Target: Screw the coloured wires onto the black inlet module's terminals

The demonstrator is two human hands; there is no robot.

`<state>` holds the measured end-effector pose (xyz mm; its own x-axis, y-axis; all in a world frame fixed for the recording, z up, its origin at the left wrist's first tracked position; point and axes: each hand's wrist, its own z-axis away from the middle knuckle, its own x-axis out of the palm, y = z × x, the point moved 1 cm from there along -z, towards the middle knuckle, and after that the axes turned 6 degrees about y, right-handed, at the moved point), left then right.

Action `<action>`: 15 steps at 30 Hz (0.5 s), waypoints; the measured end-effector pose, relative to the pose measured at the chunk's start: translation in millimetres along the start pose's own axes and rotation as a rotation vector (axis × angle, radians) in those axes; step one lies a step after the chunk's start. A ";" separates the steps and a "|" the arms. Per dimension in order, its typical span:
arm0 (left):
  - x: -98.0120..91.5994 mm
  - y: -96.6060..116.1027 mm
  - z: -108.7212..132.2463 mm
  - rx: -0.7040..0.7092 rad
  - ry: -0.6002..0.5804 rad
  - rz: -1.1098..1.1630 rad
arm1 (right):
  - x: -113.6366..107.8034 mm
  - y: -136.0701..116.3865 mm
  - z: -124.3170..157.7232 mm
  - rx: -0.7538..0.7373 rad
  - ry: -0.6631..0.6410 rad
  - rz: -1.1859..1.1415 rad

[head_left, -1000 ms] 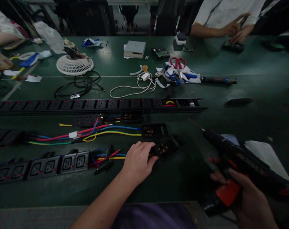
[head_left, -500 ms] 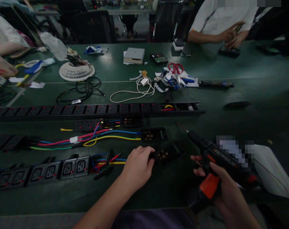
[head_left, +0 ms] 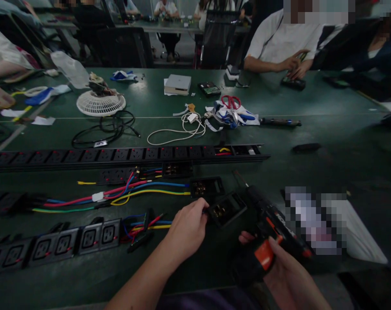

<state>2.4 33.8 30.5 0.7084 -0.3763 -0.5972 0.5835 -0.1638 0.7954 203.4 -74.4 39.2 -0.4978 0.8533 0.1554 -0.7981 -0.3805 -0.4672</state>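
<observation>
My left hand [head_left: 188,224] is closed at the near left end of a small black terminal box [head_left: 232,206] with brass terminals; blue and yellow wires run in under the hand. The fingertips are partly hidden. My right hand [head_left: 281,262] grips a black and orange cordless screwdriver [head_left: 275,221]. Its thin bit points up and left, over the table beyond the box and apart from it. A second black terminal box [head_left: 210,187], with blue and yellow wires [head_left: 159,192] going into it, lies just behind. The socket strip [head_left: 55,245] on the left has loose wires at its end.
A long socket strip [head_left: 133,153] crosses the table. Behind it lie a white cable [head_left: 163,131], red-handled scissors [head_left: 230,102] on gloves, a black cable [head_left: 108,129] and a white fan grille [head_left: 101,103]. A co-worker's hands [head_left: 295,66] are across the table.
The screwdriver and my right hand have moved left, closer to the terminal box. The box in my left hand has tilted slightly. The view has shifted a little upward and to the right.
</observation>
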 end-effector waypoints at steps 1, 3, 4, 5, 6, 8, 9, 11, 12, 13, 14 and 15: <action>0.1 -1.1 -0.3 0.001 -0.003 0.014 | -0.9 2.2 0.4 0.002 -0.017 0.007; 0.1 -2.6 -0.9 0.000 -0.009 0.034 | -2.7 3.5 0.7 -0.032 -0.024 0.031; 0.1 -3.1 -1.1 -0.001 -0.010 0.040 | -3.4 2.8 0.9 -0.052 -0.012 0.059; 0.0 -3.4 -1.3 -0.002 -0.011 0.044 | -3.8 1.5 1.2 -0.063 0.003 0.092; 0.0 -3.5 -1.5 -0.002 -0.010 0.047 | -4.2 -0.3 1.4 -0.057 0.021 0.129; 0.1 -3.3 -1.7 0.001 -0.006 0.049 | -5.0 -4.3 1.8 -0.044 0.046 0.191; 0.1 -3.0 -1.6 0.003 -0.002 0.047 | -5.8 -6.1 1.7 -0.039 0.054 0.214; 0.2 -2.4 -0.7 0.006 0.009 0.034 | -8.5 -8.8 0.8 -0.045 0.081 0.268; 0.2 -2.1 0.0 0.009 0.013 0.026 | -10.3 -9.7 0.0 -0.049 0.095 0.307; 0.1 -1.8 0.9 0.012 0.016 0.019 | -12.2 -10.7 -0.9 -0.055 0.098 0.346; -0.2 -1.5 1.8 0.016 0.016 0.017 | -14.0 -11.9 -1.8 -0.065 0.099 0.387; -0.5 -1.3 2.7 0.019 0.014 0.017 | -15.9 -13.4 -2.8 -0.074 0.106 0.424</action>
<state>0.2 31.8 30.0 0.7239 -0.3660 -0.5848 0.5635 -0.1752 0.8073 223.0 -81.8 40.6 -0.7353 0.6604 -0.1523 -0.5023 -0.6819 -0.5316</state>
